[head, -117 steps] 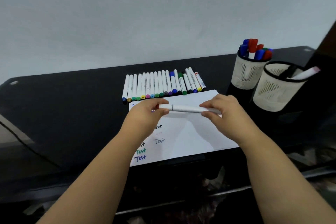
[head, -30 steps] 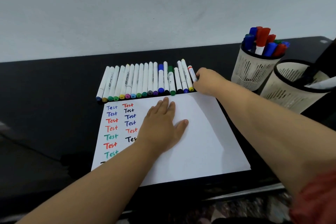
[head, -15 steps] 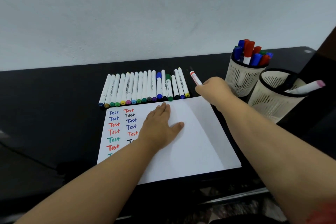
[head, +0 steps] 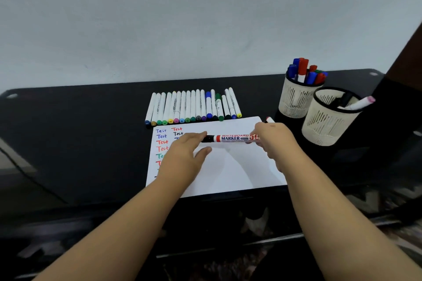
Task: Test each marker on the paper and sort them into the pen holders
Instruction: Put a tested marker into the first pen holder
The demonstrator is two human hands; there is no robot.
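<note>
Whiteboard marker [head: 235, 138] pinched in our right hand [head: 272, 141], left hand [head: 185, 151] loose-fingered at its 9 o'clock cap: pull straight off.

A sheet of paper [head: 228, 166] is laid on the table [head: 68, 143]. A row of markers [head: 194, 107] is set just beyond it, at 12 o'clock. Two pen holders [head: 296, 98] [head: 326, 121] are placed at 2 o'clock, each with markers in it. A whiteboard marker [head: 233, 138] is held crosswise over the paper.
</note>
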